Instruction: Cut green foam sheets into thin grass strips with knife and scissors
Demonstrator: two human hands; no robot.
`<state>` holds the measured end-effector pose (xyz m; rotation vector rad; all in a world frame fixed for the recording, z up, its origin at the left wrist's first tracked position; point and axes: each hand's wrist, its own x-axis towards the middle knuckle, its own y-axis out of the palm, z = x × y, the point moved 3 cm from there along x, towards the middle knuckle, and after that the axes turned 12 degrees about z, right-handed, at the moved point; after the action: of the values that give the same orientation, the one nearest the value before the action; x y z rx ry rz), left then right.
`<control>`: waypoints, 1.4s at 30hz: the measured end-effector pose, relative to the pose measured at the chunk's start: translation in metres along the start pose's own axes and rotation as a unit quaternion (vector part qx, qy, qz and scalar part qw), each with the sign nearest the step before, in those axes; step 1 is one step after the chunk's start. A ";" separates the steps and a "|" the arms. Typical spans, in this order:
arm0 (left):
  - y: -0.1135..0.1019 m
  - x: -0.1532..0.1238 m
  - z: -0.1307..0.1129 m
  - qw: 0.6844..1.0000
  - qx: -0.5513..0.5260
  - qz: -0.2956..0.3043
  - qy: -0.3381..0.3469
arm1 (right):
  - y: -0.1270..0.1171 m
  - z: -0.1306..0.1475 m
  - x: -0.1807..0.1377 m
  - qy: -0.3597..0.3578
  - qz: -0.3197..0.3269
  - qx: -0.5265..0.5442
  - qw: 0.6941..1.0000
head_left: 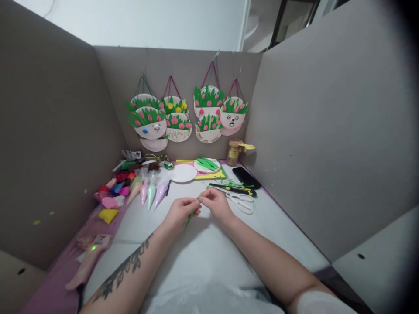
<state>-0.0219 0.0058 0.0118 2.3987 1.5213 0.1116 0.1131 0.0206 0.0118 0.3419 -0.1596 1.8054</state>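
My left hand (179,212) and my right hand (216,203) meet over the white table (203,253), both pinched on a thin green paper strip (190,216) that hangs down between them. The fingertips of the two hands almost touch at the strip's top end. White scissors (240,201) lie just right of my right hand. A black and yellow cutter (234,189) sits behind the scissors, among green paper scraps.
Several pastel piping bags (150,192) and coloured clay lumps (114,189) lie at the left. A white paper plate (182,172), a plate with green strips (207,165), a jar (234,151) and a black phone (246,177) stand at the back. Decorated plates (178,117) hang on the grey partition.
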 end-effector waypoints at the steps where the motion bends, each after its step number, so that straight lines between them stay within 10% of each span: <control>1: 0.000 0.000 0.000 1.000 0.006 -0.008 0.007 | 0.000 0.000 0.000 0.001 0.000 0.005 1.000; 27: -0.005 -0.003 -0.002 0.958 0.267 -0.075 0.076 | 0.006 0.006 0.000 -0.018 0.027 0.070 0.997; 35: 0.001 -0.002 0.001 0.997 0.062 -0.041 0.009 | -0.026 0.001 0.011 -0.045 -0.087 0.055 0.994; 42: 0.002 -0.004 0.001 0.997 -0.060 0.024 -0.050 | -0.011 0.005 0.002 -0.068 0.081 -0.093 0.990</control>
<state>-0.0217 0.0017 0.0117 2.3112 1.3726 0.0880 0.1241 0.0242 0.0165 0.3267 -0.4596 1.9095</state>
